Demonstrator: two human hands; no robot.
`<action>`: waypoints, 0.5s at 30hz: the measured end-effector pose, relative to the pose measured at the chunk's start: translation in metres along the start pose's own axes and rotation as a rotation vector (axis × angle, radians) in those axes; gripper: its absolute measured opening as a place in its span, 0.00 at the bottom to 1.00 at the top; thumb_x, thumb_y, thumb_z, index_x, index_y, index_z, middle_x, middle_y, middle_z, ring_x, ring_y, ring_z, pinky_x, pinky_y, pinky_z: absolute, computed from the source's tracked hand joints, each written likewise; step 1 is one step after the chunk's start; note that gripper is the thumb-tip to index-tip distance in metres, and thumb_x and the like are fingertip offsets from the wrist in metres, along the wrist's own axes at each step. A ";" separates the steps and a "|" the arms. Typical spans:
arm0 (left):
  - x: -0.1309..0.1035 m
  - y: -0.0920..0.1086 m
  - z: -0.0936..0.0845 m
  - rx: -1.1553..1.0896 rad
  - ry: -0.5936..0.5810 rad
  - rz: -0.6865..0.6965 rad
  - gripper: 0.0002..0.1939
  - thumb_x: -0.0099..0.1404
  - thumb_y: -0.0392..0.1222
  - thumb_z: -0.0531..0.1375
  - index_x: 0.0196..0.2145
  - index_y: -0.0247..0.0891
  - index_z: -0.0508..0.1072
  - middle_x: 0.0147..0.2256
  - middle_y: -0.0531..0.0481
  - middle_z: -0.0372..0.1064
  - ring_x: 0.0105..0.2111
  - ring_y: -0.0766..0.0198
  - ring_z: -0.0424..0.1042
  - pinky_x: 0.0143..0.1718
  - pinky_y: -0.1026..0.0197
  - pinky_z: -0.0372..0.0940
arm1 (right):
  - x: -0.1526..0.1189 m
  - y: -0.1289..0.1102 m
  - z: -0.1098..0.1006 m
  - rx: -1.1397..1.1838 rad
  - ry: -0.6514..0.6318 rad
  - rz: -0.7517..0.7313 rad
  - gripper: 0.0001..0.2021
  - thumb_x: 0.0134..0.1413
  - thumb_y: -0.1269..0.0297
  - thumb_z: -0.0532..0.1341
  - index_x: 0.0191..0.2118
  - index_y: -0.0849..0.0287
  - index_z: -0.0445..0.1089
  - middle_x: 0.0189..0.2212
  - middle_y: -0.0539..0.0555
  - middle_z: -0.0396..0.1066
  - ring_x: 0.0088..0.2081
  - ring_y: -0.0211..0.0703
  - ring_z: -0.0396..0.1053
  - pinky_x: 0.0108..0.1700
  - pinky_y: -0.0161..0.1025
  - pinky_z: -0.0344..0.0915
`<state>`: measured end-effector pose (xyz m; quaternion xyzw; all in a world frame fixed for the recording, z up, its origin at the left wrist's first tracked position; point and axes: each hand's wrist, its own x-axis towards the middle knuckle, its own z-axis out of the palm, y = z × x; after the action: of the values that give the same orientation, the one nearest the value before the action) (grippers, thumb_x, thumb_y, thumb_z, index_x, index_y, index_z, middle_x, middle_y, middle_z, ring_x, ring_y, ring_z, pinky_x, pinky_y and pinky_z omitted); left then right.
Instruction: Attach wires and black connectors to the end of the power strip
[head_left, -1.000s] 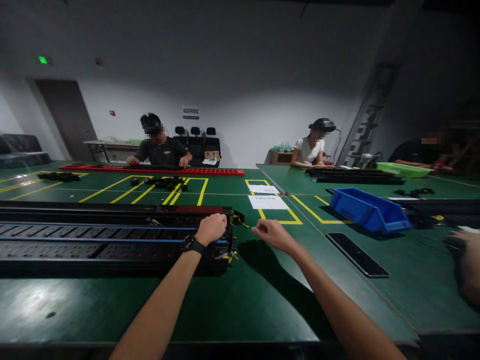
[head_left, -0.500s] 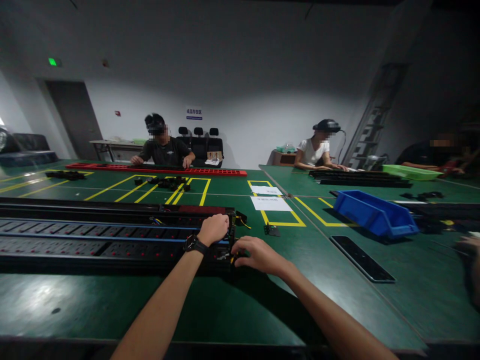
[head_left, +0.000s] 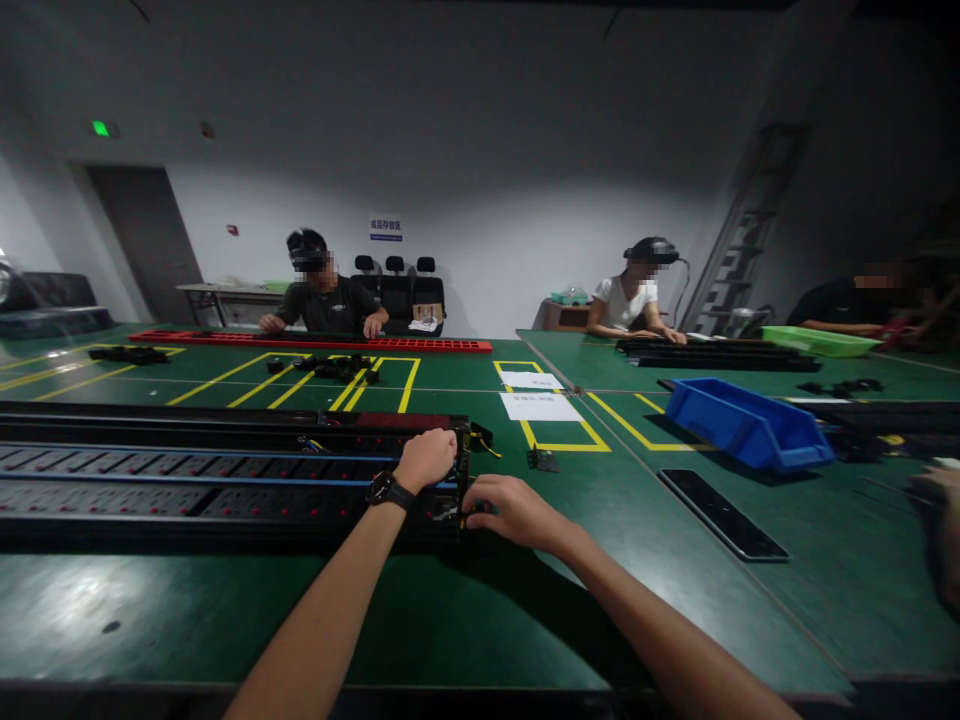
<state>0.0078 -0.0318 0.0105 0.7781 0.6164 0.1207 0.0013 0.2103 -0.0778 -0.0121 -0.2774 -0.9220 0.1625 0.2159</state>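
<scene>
Head view: left hand (head_left: 427, 458) closed, pressing down on power strip (head_left: 225, 480) end, apparently steadying it. Right hand (head_left: 501, 507) curling fingers at end-cap wiring (head_left: 459, 513); grip unclear. Small black part (head_left: 542, 460) lying nearby on green table (head_left: 487, 600).

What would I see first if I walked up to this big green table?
Probably the two bare arms reaching in: the left hand rests closed on the end of the long black power strips with red switches, and the right hand fingers the wires at that same end. Next you would spot the bright blue plastic bin on the right and the long red strip at the far edge.
</scene>
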 end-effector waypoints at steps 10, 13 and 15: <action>0.001 -0.001 0.001 -0.003 0.007 0.002 0.17 0.71 0.41 0.47 0.37 0.43 0.75 0.42 0.46 0.77 0.41 0.54 0.77 0.42 0.56 0.68 | 0.000 -0.004 0.003 -0.002 0.024 -0.060 0.07 0.63 0.61 0.65 0.44 0.55 0.77 0.41 0.54 0.76 0.46 0.45 0.70 0.48 0.39 0.65; 0.001 0.000 0.001 0.001 0.005 -0.005 0.16 0.71 0.41 0.47 0.37 0.43 0.75 0.41 0.46 0.78 0.41 0.54 0.77 0.43 0.55 0.68 | 0.000 -0.006 0.002 0.007 0.040 -0.098 0.08 0.63 0.63 0.63 0.45 0.56 0.77 0.40 0.54 0.77 0.44 0.45 0.70 0.48 0.41 0.66; 0.000 -0.001 0.002 0.001 0.012 0.000 0.16 0.71 0.41 0.47 0.37 0.43 0.75 0.41 0.46 0.78 0.41 0.53 0.77 0.43 0.55 0.68 | 0.000 -0.008 0.003 0.017 0.058 -0.110 0.09 0.63 0.67 0.61 0.47 0.56 0.77 0.41 0.55 0.77 0.44 0.45 0.71 0.49 0.42 0.66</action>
<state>0.0076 -0.0310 0.0090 0.7774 0.6164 0.1249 -0.0029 0.2050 -0.0846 -0.0110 -0.2290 -0.9278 0.1499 0.2536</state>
